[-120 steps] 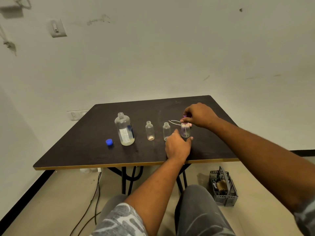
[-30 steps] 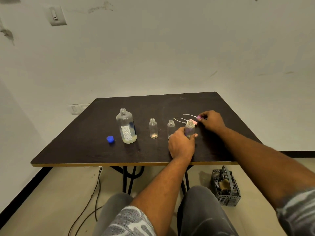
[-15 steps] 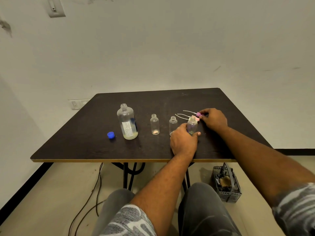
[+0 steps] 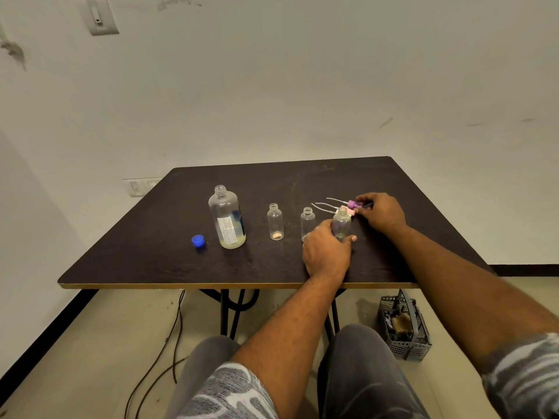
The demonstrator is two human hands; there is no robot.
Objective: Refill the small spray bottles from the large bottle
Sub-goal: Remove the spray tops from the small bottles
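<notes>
Fingers (image 4: 323, 228) of the left hand (image 4: 326, 252) are curling round a small spray bottle (image 4: 341, 223). They are holding it low down, and it is standing on the table (image 4: 272, 182). Its top is off. Its open mouth is pointing straight up, so its long way is running up and down.

It is looking clear, thin and almost empty, so it is probably very light and easy to knock over. Its smooth side may be slippery too. Holding it round the fat part seems the best place.

Just behind these fingers, the right hand (image 4: 381, 211) is pinching a purple spray top (image 4: 351, 204). It is lying flat, with its thin tube pointing off to the left. A pink spray top (image 4: 348, 210) is lying right beside it.

Just left of the fingers, a second small bottle (image 4: 307, 222) is standing open, and a third small bottle (image 4: 275, 222) is standing past it. Further left, the large bottle (image 4: 227, 219) is standing open too, with a little pale liquid at the bottom — it is probably heavier and needs a whole-hand hold. A blue cap (image 4: 198, 240) is sitting just past it.
</notes>
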